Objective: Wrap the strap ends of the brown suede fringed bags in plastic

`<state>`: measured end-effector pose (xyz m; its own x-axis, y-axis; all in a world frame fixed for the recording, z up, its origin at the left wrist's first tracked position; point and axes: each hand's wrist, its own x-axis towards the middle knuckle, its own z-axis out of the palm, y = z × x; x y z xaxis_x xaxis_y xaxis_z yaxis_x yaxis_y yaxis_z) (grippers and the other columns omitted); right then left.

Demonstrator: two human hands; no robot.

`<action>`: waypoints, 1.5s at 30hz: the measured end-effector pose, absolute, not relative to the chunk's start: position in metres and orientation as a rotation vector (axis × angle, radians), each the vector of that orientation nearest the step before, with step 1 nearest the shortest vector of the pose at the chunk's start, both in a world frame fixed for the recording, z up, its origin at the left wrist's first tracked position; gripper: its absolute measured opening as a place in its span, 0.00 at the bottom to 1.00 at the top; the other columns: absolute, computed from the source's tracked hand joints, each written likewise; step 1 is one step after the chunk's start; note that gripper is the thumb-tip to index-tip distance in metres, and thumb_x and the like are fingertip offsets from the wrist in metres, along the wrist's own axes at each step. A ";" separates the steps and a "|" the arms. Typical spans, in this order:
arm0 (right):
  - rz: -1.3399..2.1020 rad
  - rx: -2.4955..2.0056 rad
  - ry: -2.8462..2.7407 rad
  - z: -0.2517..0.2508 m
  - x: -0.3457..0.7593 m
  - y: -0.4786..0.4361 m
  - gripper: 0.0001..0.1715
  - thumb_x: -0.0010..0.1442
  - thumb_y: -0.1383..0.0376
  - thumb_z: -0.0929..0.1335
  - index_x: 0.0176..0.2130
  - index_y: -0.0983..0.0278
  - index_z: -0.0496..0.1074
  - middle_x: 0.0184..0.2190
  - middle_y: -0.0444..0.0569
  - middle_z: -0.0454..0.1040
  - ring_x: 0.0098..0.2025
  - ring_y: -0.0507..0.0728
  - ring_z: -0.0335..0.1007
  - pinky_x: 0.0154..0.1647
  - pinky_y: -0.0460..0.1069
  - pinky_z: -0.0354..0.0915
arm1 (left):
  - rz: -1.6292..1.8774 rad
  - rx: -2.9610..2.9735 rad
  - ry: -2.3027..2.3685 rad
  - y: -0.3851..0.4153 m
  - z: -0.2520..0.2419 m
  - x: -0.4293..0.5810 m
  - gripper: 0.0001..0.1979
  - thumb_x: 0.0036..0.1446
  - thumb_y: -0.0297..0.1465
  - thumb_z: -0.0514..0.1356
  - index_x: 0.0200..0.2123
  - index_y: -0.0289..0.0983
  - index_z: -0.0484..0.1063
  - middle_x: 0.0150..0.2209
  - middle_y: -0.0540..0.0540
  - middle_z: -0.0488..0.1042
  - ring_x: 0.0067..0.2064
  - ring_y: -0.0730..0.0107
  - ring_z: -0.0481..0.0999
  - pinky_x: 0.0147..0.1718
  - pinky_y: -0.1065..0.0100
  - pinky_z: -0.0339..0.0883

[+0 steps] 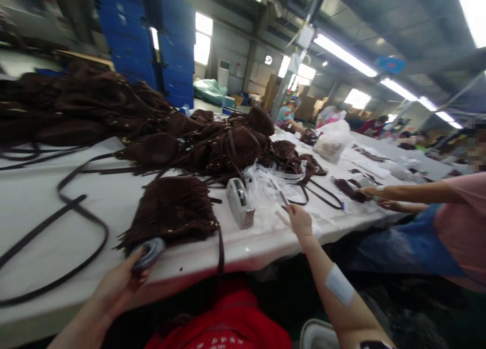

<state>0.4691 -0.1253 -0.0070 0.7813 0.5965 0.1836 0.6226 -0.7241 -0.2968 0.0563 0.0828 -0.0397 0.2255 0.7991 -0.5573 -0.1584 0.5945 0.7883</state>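
Observation:
My left hand is closed around a round, blue-grey object like a thick roll, blurred at its edges. It is held at the near left corner of a dark brown fringed bag, which lies flat on the white table. My right hand pinches a thin, narrow strip whose exact kind is unclear. That hand is over the table's near edge, beside a tangle of clear and white plastic strips. Between my hands stands a grey tape dispenser.
Brown bags are heaped along the far left. A long dark strap curls across the white table. At the right, a co-worker in a pink top handles a brown item. A clear plastic bag stands farther back.

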 end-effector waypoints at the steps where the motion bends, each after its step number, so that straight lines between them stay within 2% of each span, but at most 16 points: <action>1: -0.144 -2.443 -0.942 -0.001 0.454 -0.118 0.20 0.67 0.59 0.57 0.43 0.65 0.73 0.39 0.55 0.77 0.41 0.58 0.73 0.40 0.48 0.62 | 0.687 0.666 1.063 0.076 -0.032 0.059 0.09 0.62 0.28 0.54 0.32 0.31 0.70 0.20 0.50 0.69 0.16 0.79 0.60 0.12 0.79 0.55; 3: 0.032 -2.061 -1.054 0.005 0.411 -0.101 0.19 0.66 0.55 0.58 0.40 0.64 0.71 0.32 0.50 0.76 0.33 0.55 0.73 0.35 0.47 0.64 | 0.646 0.660 0.928 0.065 -0.021 0.065 0.09 0.63 0.30 0.54 0.33 0.30 0.71 0.24 0.46 0.71 0.17 0.80 0.60 0.13 0.79 0.54; 5: 0.367 -1.812 -1.217 0.001 0.357 -0.083 0.17 0.64 0.54 0.60 0.35 0.62 0.70 0.24 0.45 0.72 0.25 0.53 0.69 0.29 0.46 0.64 | 0.638 0.615 0.825 0.060 -0.013 0.069 0.10 0.63 0.31 0.54 0.34 0.31 0.70 0.27 0.45 0.71 0.17 0.81 0.59 0.13 0.79 0.54; 9: 0.925 -1.648 -1.269 -0.030 0.264 -0.054 0.14 0.60 0.54 0.64 0.32 0.62 0.69 0.18 0.40 0.66 0.16 0.49 0.61 0.18 0.44 0.57 | 0.619 0.485 0.656 0.057 -0.007 0.067 0.12 0.65 0.32 0.51 0.37 0.31 0.70 0.27 0.45 0.69 0.18 0.82 0.59 0.13 0.81 0.52; 13: 1.248 -1.538 -1.057 -0.052 0.233 -0.027 0.20 0.54 0.48 0.66 0.32 0.63 0.67 0.15 0.37 0.64 0.13 0.48 0.56 0.13 0.43 0.49 | 0.562 0.480 0.639 0.055 -0.012 0.059 0.13 0.65 0.34 0.51 0.38 0.30 0.70 0.29 0.44 0.69 0.19 0.83 0.59 0.14 0.81 0.53; 17: 1.353 -1.350 -1.058 -0.051 0.227 -0.012 0.24 0.50 0.46 0.69 0.32 0.64 0.67 0.14 0.37 0.64 0.13 0.47 0.55 0.13 0.42 0.49 | 0.534 0.506 0.639 0.054 -0.019 0.053 0.13 0.63 0.36 0.56 0.37 0.30 0.70 0.29 0.47 0.68 0.19 0.83 0.58 0.13 0.81 0.52; 21: 1.390 -1.285 -1.084 -0.049 0.226 -0.013 0.24 0.49 0.46 0.70 0.31 0.64 0.67 0.14 0.37 0.64 0.13 0.46 0.55 0.14 0.42 0.50 | 0.546 0.484 0.594 0.057 -0.026 0.047 0.13 0.61 0.36 0.57 0.36 0.30 0.71 0.29 0.47 0.67 0.18 0.85 0.57 0.13 0.81 0.50; 26: 1.348 -1.307 -1.084 -0.052 0.226 -0.011 0.24 0.48 0.47 0.70 0.29 0.64 0.67 0.12 0.36 0.62 0.12 0.46 0.54 0.13 0.42 0.49 | 0.489 0.528 0.567 0.059 -0.036 0.045 0.16 0.59 0.40 0.59 0.32 0.30 0.71 0.24 0.50 0.64 0.17 0.85 0.55 0.13 0.81 0.47; 34: 1.289 -1.359 -1.113 -0.053 0.208 0.006 0.17 0.50 0.53 0.69 0.26 0.64 0.65 0.12 0.37 0.63 0.11 0.47 0.55 0.12 0.42 0.50 | 0.568 0.675 0.657 0.050 -0.045 0.051 0.14 0.51 0.39 0.64 0.30 0.31 0.71 0.21 0.51 0.64 0.18 0.82 0.56 0.15 0.78 0.48; 36: 1.250 -1.395 -1.108 -0.055 0.204 0.003 0.15 0.52 0.55 0.68 0.30 0.64 0.66 0.13 0.37 0.64 0.12 0.47 0.56 0.12 0.42 0.52 | 0.571 0.653 0.664 0.051 -0.048 0.050 0.15 0.52 0.39 0.64 0.30 0.30 0.71 0.21 0.52 0.63 0.17 0.83 0.56 0.15 0.79 0.49; 39: 1.036 -1.415 -1.164 -0.053 0.201 -0.009 0.15 0.55 0.60 0.67 0.42 0.64 0.66 0.18 0.38 0.68 0.17 0.49 0.63 0.19 0.43 0.60 | 0.559 0.589 0.695 0.054 -0.053 0.048 0.14 0.53 0.38 0.63 0.31 0.30 0.71 0.21 0.51 0.65 0.17 0.83 0.56 0.14 0.79 0.48; 42: 0.787 -1.402 -1.322 -0.043 0.201 -0.022 0.19 0.57 0.67 0.66 0.49 0.64 0.64 0.24 0.41 0.71 0.25 0.51 0.69 0.29 0.45 0.67 | 0.532 0.520 0.730 0.056 -0.054 0.049 0.11 0.55 0.34 0.61 0.34 0.29 0.71 0.22 0.50 0.66 0.16 0.84 0.55 0.14 0.81 0.47; 45: 0.684 -1.349 -1.598 -0.031 0.206 -0.027 0.27 0.55 0.70 0.66 0.55 0.62 0.65 0.36 0.46 0.74 0.35 0.53 0.72 0.37 0.47 0.69 | 0.498 0.497 0.743 0.057 -0.050 0.048 0.11 0.58 0.34 0.59 0.34 0.30 0.72 0.21 0.50 0.65 0.16 0.84 0.55 0.13 0.81 0.47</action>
